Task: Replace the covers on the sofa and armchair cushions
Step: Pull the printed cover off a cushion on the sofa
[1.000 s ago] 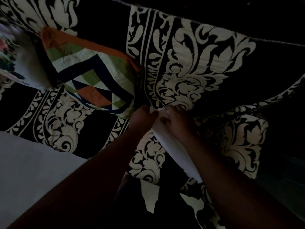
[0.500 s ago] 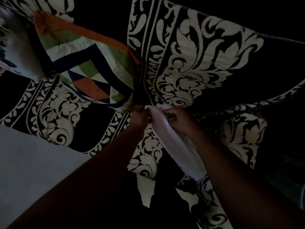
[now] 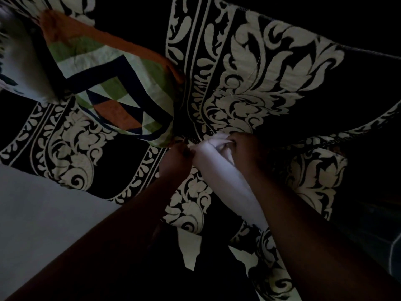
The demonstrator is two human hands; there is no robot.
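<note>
Before you, the sofa [image 3: 282, 68], upholstered in black with cream scrollwork, carries a patchwork cushion [image 3: 112, 88] of green, orange, cream and navy at upper left, a pale cushion [image 3: 19, 68] just left of it, and a white cushion insert [image 3: 219, 170] at centre.

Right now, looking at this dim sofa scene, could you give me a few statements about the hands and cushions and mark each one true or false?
1. Both hands work at the end of a white cushion insert. True.
2. The left hand lies flat and open on the floor. False: its fingers are curled, gripping the fabric beside the insert.
3. A patchwork cushion in green, orange and navy lies to the left of the hands. True.
4. The sofa cover is plain grey. False: it is black with cream floral scrollwork.
5. The right hand holds the patchwork cushion. False: it grips the insert's end.
</note>
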